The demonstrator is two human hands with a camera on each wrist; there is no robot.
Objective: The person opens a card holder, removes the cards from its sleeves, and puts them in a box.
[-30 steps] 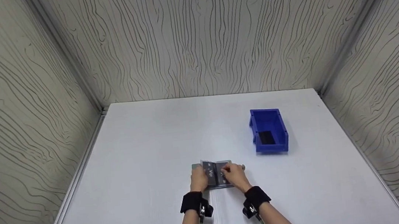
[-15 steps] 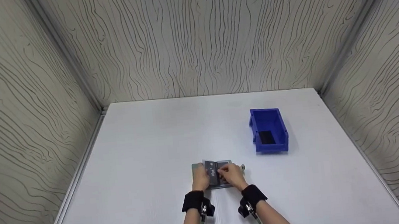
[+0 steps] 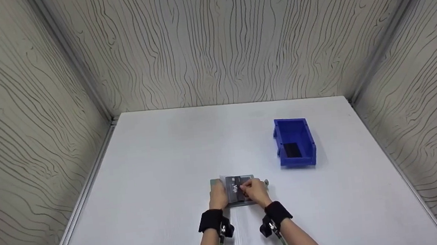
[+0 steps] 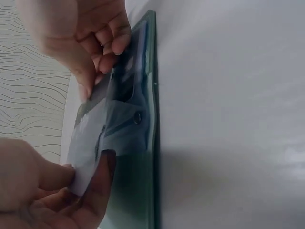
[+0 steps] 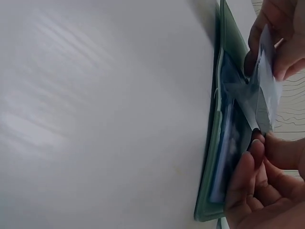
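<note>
A green card holder (image 4: pixel 131 188) lies spread on the white table, with clear plastic sleeves inside. My left hand (image 3: pixel 219 196) holds a raised clear sleeve (image 4: pixel 88 138) between thumb and fingers, over the holder's left part. In that sleeve shows a dark card (image 3: pixel 233 194) lettered "Vip". My right hand (image 3: pixel 256 190) pinches the card's right edge at the sleeve's side; in the right wrist view its thumb and fingertips (image 5: pixel 257 149) meet there. Whether the plastic is pinched too, I cannot tell. Another clear pocket (image 5: pixel 224 164) lies beneath the right hand, partly hidden.
A blue bin (image 3: pixel 298 162) stands on the table (image 3: pixel 158 165) to the right, beyond my hands, with a flat black piece (image 3: pixel 292 150) inside. A small round snap (image 3: pixel 266 182) sticks out at the holder's right. Patterned panels wall the table's back and sides.
My right hand has gone from the right-hand page to the edge of the "Vip" card. The raised sleeve with this card leans further right, and the left hand has barely shifted.
</note>
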